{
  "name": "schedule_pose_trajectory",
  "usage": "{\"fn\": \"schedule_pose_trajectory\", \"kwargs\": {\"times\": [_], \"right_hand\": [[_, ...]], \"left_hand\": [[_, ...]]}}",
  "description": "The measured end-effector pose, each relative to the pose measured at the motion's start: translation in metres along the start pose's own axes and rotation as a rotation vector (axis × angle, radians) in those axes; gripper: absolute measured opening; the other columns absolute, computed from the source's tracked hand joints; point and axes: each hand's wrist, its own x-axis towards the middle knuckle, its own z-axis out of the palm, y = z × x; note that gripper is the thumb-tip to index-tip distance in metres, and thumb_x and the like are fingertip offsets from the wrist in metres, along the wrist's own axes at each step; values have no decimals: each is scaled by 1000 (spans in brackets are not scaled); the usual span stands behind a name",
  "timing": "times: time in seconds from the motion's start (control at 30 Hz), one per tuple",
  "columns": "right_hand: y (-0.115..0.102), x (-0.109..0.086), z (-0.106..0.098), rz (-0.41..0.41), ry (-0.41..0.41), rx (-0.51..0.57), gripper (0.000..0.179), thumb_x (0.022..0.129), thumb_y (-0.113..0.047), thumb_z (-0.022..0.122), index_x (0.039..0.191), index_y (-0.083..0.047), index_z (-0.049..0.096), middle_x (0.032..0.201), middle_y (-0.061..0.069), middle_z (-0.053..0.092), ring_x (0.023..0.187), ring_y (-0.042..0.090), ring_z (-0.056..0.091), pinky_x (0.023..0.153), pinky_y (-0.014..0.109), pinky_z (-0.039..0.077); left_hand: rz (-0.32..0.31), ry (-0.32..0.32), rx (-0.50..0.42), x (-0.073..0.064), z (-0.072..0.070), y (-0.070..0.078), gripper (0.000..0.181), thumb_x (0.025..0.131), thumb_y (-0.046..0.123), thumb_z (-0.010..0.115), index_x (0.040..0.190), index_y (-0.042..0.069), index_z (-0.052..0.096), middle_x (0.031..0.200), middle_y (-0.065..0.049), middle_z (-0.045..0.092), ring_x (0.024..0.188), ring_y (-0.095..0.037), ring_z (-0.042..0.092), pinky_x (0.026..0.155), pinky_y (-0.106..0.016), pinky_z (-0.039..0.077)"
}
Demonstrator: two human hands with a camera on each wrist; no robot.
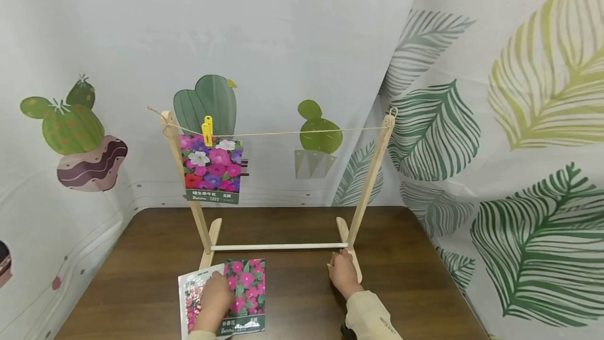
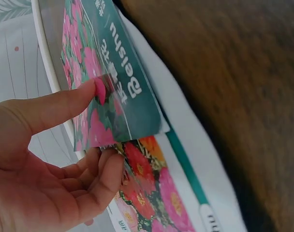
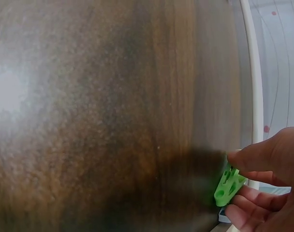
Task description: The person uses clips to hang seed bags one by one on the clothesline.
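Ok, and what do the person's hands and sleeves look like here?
Both the left hand and right hand are ungloved. The right sleeve is plain beige with small dark marking near its edge; something black shows beside it. Only a sliver of the left sleeve, also beige, shows.

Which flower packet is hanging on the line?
The packet with purple flowers, held by the yellow clothespin; the other two packets are down at the left hand.

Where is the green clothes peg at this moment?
In the right wrist view, the green clothes peg is at the lower right, held in the right grip; the head view shows this grip near the right end of the white bar.
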Motion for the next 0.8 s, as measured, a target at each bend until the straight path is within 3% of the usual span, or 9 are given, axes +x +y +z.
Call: {"fn": "schedule_pose_trajectory", "kwargs": {"times": [0.1,0.17,0.33,0.43,0.57,0.8], "right_hand": [[0,0,-2,-22,16,5,23,73,2,76,58,-7,61,93,20,60,77,36,55,63,39,50],[0,0,-3,-60,39,9,26,72,3,75,55,-7,59,85,17,61,73,34,56,60,38,49],[1,2,-4,-125,81,68,24,72,5,74,61,-4,55,67,6,53,66,25,54,57,34,45],[0,3,-4,-105,79,103,16,73,5,74,76,2,59,71,7,53,67,23,54,60,36,46],[-2,5,-4,-82,75,102,23,75,3,74,92,12,61,79,15,59,72,30,59,67,43,50],[-6,8,-8,-112,57,131,18,75,4,71,89,14,64,79,17,59,74,31,59,68,43,50]], "left_hand": [[53,21,9,-1,-1,-1,37,57,-2,72,82,-20,52,77,-26,52,74,-44,57,71,-54,51],[76,26,12,-2,-2,-1,34,58,-3,72,80,-20,54,79,-27,53,77,-45,56,73,-54,50],[60,34,-21,-1,-4,-2,37,60,-3,70,87,-22,53,82,-31,52,79,-47,55,72,-57,49],[47,44,-44,1,-6,-3,39,61,-4,68,90,-23,51,82,-33,51,78,-48,55,69,-58,49],[59,59,-61,2,-10,-2,35,60,-6,65,88,-22,51,77,-31,54,75,-48,58,65,-56,50],[61,43,-62,3,-24,6,29,62,-8,64,87,-20,54,72,-29,59,68,-46,61,61,-53,50]]}}
